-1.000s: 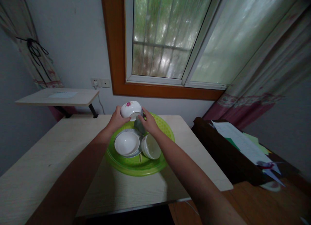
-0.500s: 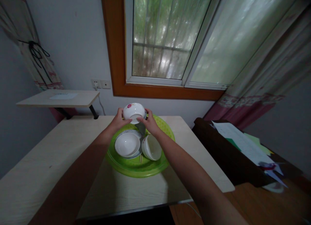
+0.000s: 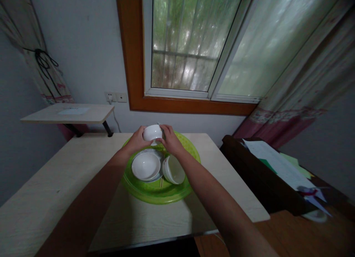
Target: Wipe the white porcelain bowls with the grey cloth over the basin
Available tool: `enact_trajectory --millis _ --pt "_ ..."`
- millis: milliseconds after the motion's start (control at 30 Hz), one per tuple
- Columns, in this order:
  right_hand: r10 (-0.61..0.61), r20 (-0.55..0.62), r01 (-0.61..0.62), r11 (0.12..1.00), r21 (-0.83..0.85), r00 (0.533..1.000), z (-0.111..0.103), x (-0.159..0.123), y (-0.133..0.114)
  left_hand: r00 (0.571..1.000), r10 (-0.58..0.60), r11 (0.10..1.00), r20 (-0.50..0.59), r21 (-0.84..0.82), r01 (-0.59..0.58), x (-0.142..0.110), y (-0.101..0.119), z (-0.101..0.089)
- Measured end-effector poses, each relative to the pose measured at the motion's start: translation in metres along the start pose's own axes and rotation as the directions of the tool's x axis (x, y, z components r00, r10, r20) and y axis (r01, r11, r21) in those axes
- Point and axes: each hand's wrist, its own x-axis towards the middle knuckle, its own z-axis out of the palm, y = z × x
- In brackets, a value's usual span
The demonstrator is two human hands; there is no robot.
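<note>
A white bowl is held bottom-up between both hands over the far side of a round green tray. My left hand grips its left side with curled fingers. My right hand is closed against its right side; a dark cloth seen earlier is hidden now. In the tray lie a white bowl on a blue-rimmed plate and another white bowl tipped on its side. Chopsticks peek out between them.
The tray sits on a pale wooden table under a window. A small side shelf stands at far left. A dark cabinet with papers stands to the right, beyond the table edge.
The held bowl has turned and dropped slightly; its pink flower mark no longer shows. My right hand has closed in on the bowl, covering the dark cloth.
</note>
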Motion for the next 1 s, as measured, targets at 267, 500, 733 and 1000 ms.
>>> enact_trajectory --millis 267,500,733,1000 --pt "-0.135 0.046 0.139 0.986 -0.088 0.99 -0.005 -0.003 -0.013 1.0 -0.007 0.999 -0.029 0.04 0.008 0.002 -0.004 0.002" --pt "-0.249 0.162 0.281 0.933 -0.222 0.955 -0.003 -0.003 -0.04 0.999 0.027 0.999 0.018 0.034 -0.027 0.001 0.005 0.0" --pt "-0.011 0.035 0.017 0.987 -0.157 0.999 0.0 0.0 -0.029 1.0 0.014 0.997 -0.012 0.076 -0.013 0.002 0.001 0.001" --pt "0.191 -0.04 -0.19 0.982 0.014 0.981 0.005 -0.001 -0.002 0.998 0.051 0.996 0.02 0.072 -0.053 0.003 -0.001 0.0"
